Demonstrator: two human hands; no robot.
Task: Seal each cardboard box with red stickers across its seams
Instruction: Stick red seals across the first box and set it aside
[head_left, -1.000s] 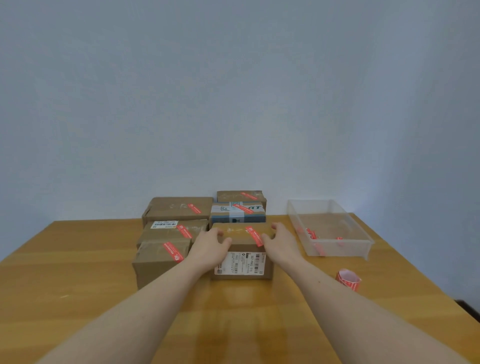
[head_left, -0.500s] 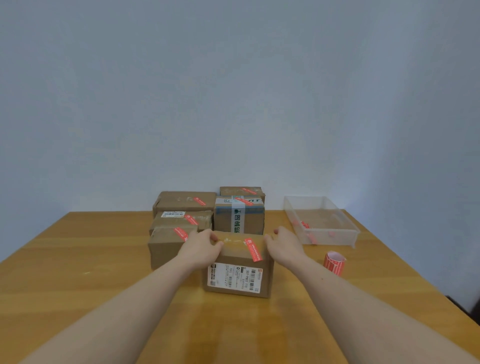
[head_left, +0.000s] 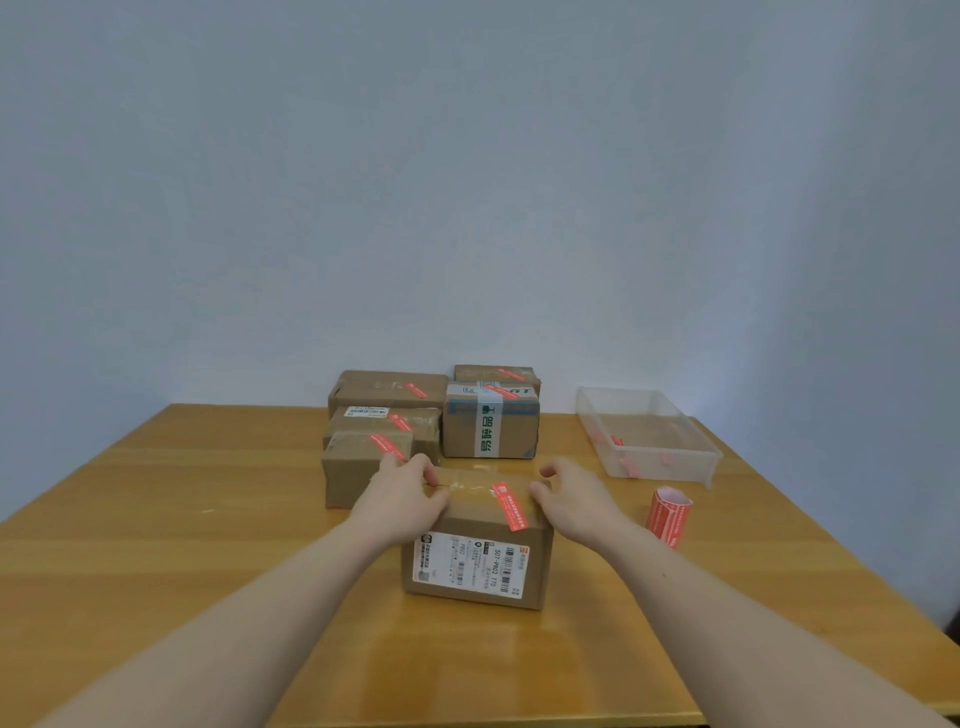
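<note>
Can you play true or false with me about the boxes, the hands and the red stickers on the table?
1. Both hands hold the nearest box. True: the left hand and the right hand grip its sides.
2. That box has no red sticker. False: a red sticker crosses its top edge.
3. The sticker roll stands right of that box. True.
4. The clear tray is full of boxes. False: only a few red bits show inside.

Wooden table (head_left: 156, 545), clear plastic tray (head_left: 691, 464)
</note>
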